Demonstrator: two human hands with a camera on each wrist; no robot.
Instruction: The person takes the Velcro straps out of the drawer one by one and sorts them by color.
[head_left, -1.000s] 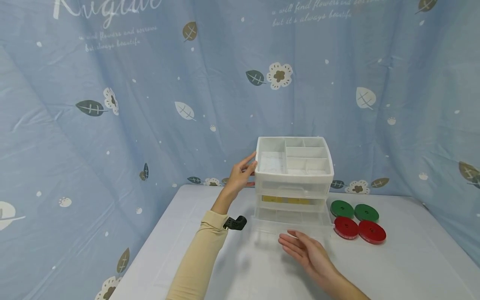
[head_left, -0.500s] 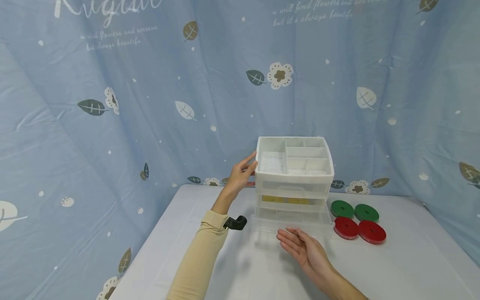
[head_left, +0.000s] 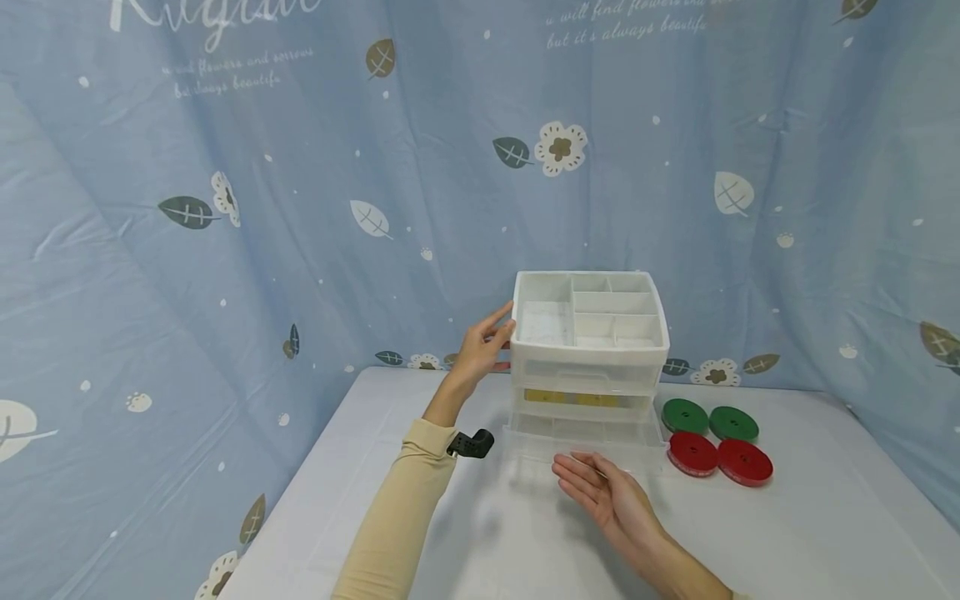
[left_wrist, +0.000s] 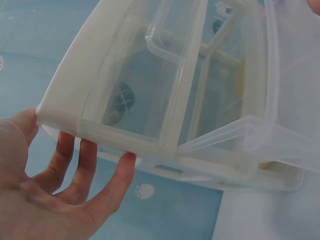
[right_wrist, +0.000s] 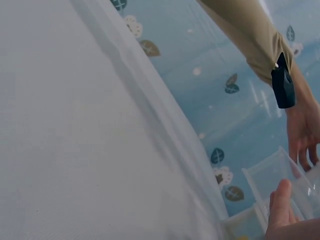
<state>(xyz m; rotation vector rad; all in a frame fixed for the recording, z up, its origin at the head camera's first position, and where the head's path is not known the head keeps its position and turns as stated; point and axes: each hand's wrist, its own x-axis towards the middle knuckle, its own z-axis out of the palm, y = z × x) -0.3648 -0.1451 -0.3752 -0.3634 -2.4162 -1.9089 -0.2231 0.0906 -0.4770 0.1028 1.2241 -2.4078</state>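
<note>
A white plastic drawer organizer [head_left: 590, 357] with a divided top tray stands toward the back of the table. One of its lower clear drawers [head_left: 536, 447] sticks out at the front. My left hand [head_left: 474, 354] rests against the organizer's left side. In the left wrist view its thumb lies at the upper front corner, and the spread fingers [left_wrist: 116, 182] touch the side wall. My right hand [head_left: 618, 504] is held before the protruding drawer, palm turned sideways with fingers extended, fingertips overlapping the drawer's front edge. Yellow pieces [head_left: 545, 397] show inside the organizer.
To the right of the organizer lie two green discs [head_left: 684, 417] and two red discs [head_left: 692, 454], flat, with small holes in their centres. A blue patterned curtain [head_left: 420, 167] hangs behind the white table [head_left: 840, 508].
My right hand has shifted slightly up and left, toward the drawer's front. The left hand stays at the organizer's side, and the discs have not moved.
</note>
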